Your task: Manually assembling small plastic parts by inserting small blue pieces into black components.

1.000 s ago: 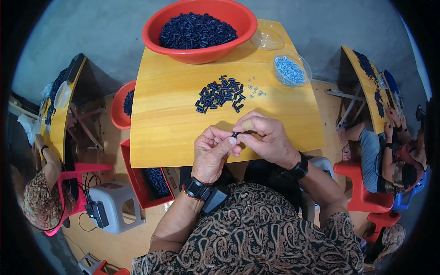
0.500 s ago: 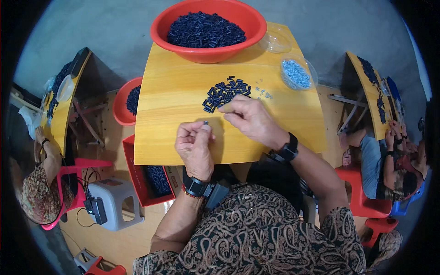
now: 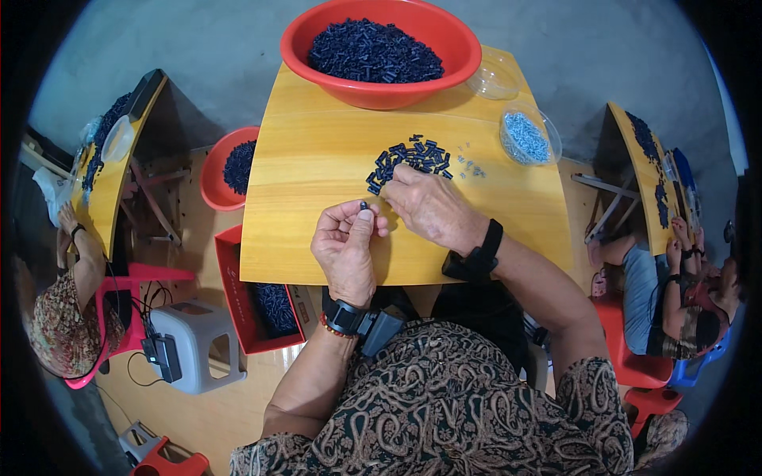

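Between thumb and fingers of my left hand [image 3: 348, 246], a small black plastic piece [image 3: 364, 205] stands up, over the near part of the yellow table [image 3: 317, 151]. My right hand [image 3: 432, 208] is beside it, at the near edge of a pile of small black pieces [image 3: 429, 157]. Its fingers are pinched together, and whatever they hold is hidden or too small to make out. A few tiny clear or silvery bits [image 3: 475, 169] lie right of the pile. Past them stands a clear round tub [image 3: 553, 143] with many small light-blue pieces [image 3: 525, 136] in it.
A large red basin [image 3: 381, 97] heaped with black pieces stands at the table's far edge, near a clear lid [image 3: 494, 82]. Left of the table are another red basin [image 3: 211, 181], a red box [image 3: 232, 285] and a grey stool [image 3: 186, 337]. People sit at side tables left and right.
My right hand has drawn back from the pile toward my left hand, its fingers curling in. The black piece now shows more upright in my left fingers. The whole view has shifted slightly.
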Demonstrator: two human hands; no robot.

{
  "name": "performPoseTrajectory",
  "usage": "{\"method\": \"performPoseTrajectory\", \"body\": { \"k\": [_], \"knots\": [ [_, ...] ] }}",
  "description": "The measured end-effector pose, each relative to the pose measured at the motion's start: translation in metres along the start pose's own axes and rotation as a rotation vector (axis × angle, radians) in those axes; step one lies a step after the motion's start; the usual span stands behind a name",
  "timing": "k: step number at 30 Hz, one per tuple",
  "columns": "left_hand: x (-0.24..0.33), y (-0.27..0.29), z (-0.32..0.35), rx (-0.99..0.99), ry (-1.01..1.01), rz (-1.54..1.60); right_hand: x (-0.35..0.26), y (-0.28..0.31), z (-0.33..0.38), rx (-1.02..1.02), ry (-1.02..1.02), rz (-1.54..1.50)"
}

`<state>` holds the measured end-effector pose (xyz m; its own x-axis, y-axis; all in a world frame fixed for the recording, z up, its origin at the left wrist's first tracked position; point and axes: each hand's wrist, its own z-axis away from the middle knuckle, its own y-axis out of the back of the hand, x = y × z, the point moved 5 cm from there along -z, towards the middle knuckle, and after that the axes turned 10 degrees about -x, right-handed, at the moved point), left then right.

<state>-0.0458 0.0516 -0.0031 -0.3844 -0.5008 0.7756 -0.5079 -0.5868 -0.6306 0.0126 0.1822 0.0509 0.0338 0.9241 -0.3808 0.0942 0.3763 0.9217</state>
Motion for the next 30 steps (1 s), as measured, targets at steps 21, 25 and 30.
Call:
{"method": "performPoseTrajectory", "body": {
  "k": [21, 25, 30],
  "knots": [
    [-0.006, -0.012, 0.003, -0.172, 0.074, -0.018, 0.019, -0.003, 0.03, 0.228, -0.124, -1.479],
    [-0.006, -0.017, 0.005, -0.188, 0.11, -0.032, 0.022, -0.004, 0.035, 0.197, -0.134, -1.546],
    [-0.009, -0.014, 0.005, -0.207, 0.138, -0.025, 0.024, -0.001, 0.039, 0.207, -0.164, -1.543]
  ]
}}
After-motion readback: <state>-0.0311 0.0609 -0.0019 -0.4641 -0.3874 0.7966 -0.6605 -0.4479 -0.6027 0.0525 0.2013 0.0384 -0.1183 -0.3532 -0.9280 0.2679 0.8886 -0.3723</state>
